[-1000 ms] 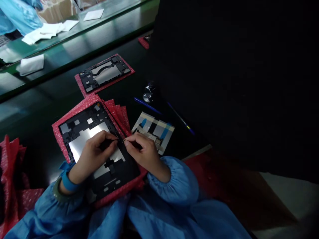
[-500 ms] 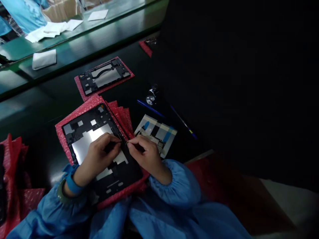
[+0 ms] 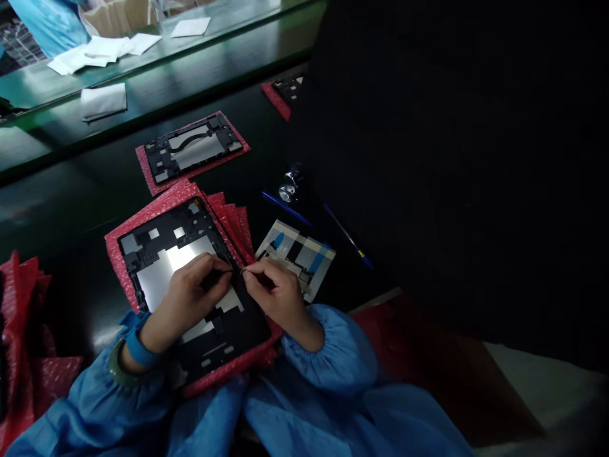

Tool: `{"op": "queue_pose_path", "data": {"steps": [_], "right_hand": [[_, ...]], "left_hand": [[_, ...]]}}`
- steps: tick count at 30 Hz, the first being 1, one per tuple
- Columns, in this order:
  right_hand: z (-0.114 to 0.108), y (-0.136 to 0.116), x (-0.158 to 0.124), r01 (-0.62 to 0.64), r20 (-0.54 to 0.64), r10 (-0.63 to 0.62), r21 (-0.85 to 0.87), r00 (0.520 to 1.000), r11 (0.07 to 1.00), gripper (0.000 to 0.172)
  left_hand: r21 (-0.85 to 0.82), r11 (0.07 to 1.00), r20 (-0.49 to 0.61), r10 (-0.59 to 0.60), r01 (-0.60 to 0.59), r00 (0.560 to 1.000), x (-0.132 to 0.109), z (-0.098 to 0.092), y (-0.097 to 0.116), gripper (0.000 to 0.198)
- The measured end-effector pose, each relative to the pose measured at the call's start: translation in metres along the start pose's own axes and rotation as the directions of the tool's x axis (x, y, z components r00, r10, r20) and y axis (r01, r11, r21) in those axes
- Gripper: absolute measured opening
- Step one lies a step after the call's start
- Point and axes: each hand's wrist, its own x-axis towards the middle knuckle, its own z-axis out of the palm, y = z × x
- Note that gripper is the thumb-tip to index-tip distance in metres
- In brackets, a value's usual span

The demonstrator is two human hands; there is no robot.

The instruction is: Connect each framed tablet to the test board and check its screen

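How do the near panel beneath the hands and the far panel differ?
The near panel lies lengthwise, roughly away from the camera; the far panel lies crosswise. A dark curved strip crosses the far panel's silver plate; the near panel shows none where uncovered. Both lie on pink bubble wrap.

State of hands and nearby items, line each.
Left hand, fingers pinched; contents unclear
Right hand, fingers pinched; contents unclear
Black rectangular panel with silver plate, lying flat
Red bubble-wrap sheets, stacked, fanned beneath panel
Farther black panel with black cable, lying flat
Pale rectangular sheet with blue tabs, lying flat
Two slim blue sticks, lying apart
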Motion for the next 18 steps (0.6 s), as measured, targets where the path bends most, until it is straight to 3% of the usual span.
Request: {"op": "queue_pose_path", "data": {"steps": [11,18], "right_hand": [[-0.0007,0.0003,-0.0003,0.001,0.004,-0.001,-0.003,1.0,1.0,0.014],[0.0003,0.0044,-0.0001,0.046,0.017,-0.046,0.018,0.999,0.999,0.014]], "left_hand": [[-0.003,1.0,0.049,0.002,-0.002,0.999,-0.001,0.001,-0.0024,0.007],[-0.057,0.997,0.102,-0.052,0.058,0.993,0.0007,-0.0007,-0.0048,0.01]]}}
